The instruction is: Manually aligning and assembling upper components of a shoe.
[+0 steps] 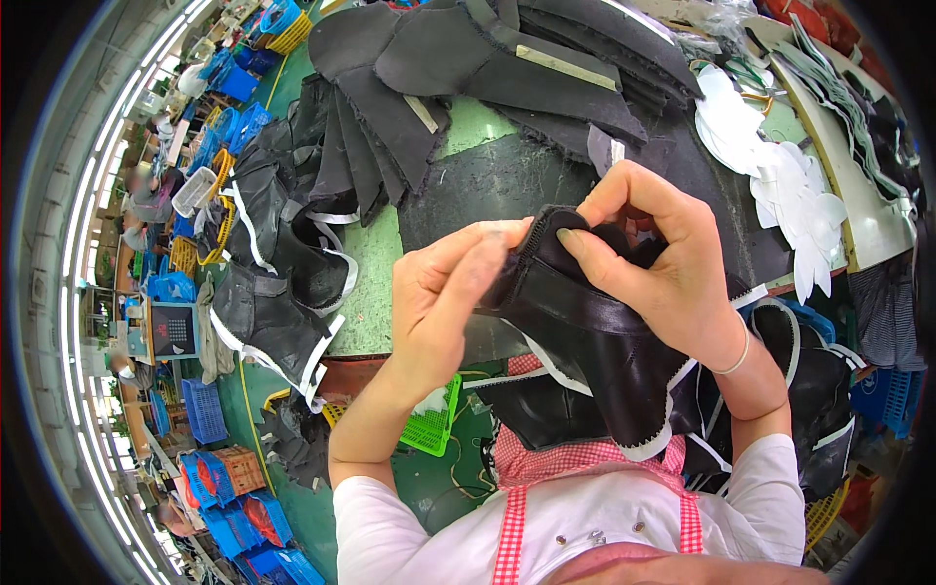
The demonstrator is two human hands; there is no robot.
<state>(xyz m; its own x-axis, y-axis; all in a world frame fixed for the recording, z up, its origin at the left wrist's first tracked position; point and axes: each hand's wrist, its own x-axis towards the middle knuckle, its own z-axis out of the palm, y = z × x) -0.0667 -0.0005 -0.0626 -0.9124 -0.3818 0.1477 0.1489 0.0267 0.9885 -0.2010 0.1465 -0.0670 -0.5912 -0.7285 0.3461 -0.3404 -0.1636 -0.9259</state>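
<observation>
Caught both hands up off the desk [375, 263], mid-air over the lap, with a black shoe upper [585, 341] between them. Left hand [444, 292] clamped on the piece's left edge, fingers [478, 244] pressed flat against the leather-like side. Right hand [663, 263] curled over the top, pinching the stitched rim at the opening, so neither hand released, both grasping the same upper. White-trimmed lower edge hanging down toward the red checked apron [575, 458]. Looked like the checking-or-turning stage at the collar seam, going by the grip, though hard to say which. Any next move probably needed that rim pinch kept tight while the left steadied the body, since the material looked floppy and would fold away otherwise. Elsewhere: heap of similar black uppers [283, 244] on the desk to the left, big dark cut pieces [487, 58] further back, white sole-shaped cutouts [780, 185] off to the right, green basket [434, 424] down below the desk edge.
</observation>
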